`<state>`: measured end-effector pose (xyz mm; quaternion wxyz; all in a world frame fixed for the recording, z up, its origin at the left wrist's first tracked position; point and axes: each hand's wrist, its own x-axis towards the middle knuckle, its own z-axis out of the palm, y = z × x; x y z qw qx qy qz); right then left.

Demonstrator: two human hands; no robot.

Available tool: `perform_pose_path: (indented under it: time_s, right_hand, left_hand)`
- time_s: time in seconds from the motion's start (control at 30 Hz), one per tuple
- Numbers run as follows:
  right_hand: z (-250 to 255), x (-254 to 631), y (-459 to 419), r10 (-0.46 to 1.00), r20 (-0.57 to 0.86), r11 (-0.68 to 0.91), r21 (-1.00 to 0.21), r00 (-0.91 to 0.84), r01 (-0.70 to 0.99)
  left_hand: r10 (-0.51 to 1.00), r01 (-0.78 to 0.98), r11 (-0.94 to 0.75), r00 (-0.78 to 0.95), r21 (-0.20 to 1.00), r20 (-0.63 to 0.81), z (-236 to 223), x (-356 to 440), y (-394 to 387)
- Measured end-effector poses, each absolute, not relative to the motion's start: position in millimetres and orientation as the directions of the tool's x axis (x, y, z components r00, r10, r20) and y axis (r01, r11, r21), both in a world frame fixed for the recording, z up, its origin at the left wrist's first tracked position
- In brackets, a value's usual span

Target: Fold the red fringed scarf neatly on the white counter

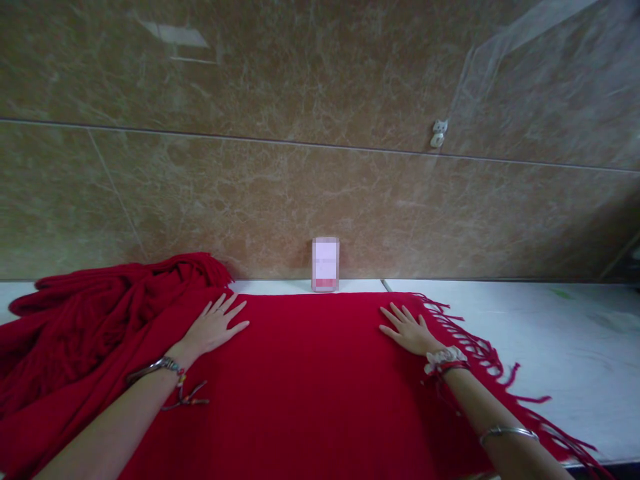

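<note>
A red fringed scarf (310, 373) lies spread across the white counter, its middle part flat and smooth. The fringe hangs loose along its right edge. On the left the rest of the red cloth is heaped in folds. My left hand (213, 327) rests on the scarf beside that heap, fingers spread. Near the fringed edge my right hand (409, 330) lies flat on the cloth, its fingers also spread. Neither hand grips anything. Bracelets circle both wrists, and a pale scrunchie is on the right one.
A phone (325, 265), its screen blurred, leans upright against the brown tiled wall (280, 193) behind the scarf. A small white cat-shaped hook (439, 133) is fixed on the wall. The white counter (560, 360) extends to the right of the fringe.
</note>
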<state>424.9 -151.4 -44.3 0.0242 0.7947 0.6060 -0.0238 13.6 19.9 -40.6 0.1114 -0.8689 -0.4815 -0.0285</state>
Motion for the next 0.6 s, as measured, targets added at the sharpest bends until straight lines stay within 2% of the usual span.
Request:
perform_pose_path:
  time_s: [0.13, 0.23, 0.37, 0.47, 0.6]
  right_hand:
    - [-34, 410, -141, 0.974, -0.004, -0.225, -0.044, 0.225, 0.973]
    - [-27, 382, -129, 0.992, 0.056, -0.109, -0.097, 0.114, 0.989]
    - [-28, 355, -116, 1.0, -0.005, 0.01, -0.148, -0.011, 0.989]
    - [-35, 367, -112, 0.998, -0.051, -0.034, -0.129, 0.027, 0.991]
    - [-45, 422, -116, 0.979, -0.047, -0.202, -0.034, 0.2, 0.979]
  left_hand:
    - [0.827, 0.849, -0.515, 0.528, -0.118, 0.192, -31, 44, 12]
    - [0.797, 0.825, -0.564, 0.556, -0.038, 0.236, -26, 85, 1]
    - [0.809, 0.812, -0.581, 0.572, 0.045, 0.133, -37, 121, -7]
    - [0.822, 0.822, -0.568, 0.565, 0.04, 0.065, -48, 123, -6]
    - [0.824, 0.824, -0.566, 0.565, 0.008, 0.044, -50, 119, -3]
